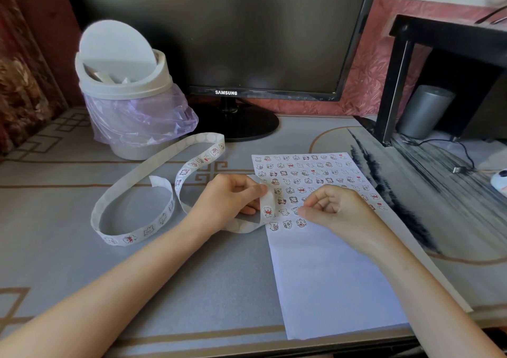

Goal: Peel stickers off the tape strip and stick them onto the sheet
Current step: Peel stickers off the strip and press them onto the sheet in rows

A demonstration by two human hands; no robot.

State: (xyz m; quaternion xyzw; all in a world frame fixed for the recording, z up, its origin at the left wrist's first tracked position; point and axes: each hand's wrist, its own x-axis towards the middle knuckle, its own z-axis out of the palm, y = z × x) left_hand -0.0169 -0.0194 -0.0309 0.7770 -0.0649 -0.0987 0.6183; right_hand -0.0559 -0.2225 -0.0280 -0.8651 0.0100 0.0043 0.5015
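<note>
A long white tape strip with small bear stickers loops across the table left of centre. My left hand pinches the strip's end, which curves up at the sheet's left edge and shows one bear sticker. The white sheet lies to the right, its upper half covered with several rows of stickers and its lower half bare. My right hand rests on the sheet with fingers curled, its fingertips pressed together at the lowest rows. Whether a sticker lies under those fingertips is hidden.
A small white swing-lid bin with a purple bag stands at the back left. A dark monitor stands behind the work area. A black shelf with a grey cylinder and cables is at the right.
</note>
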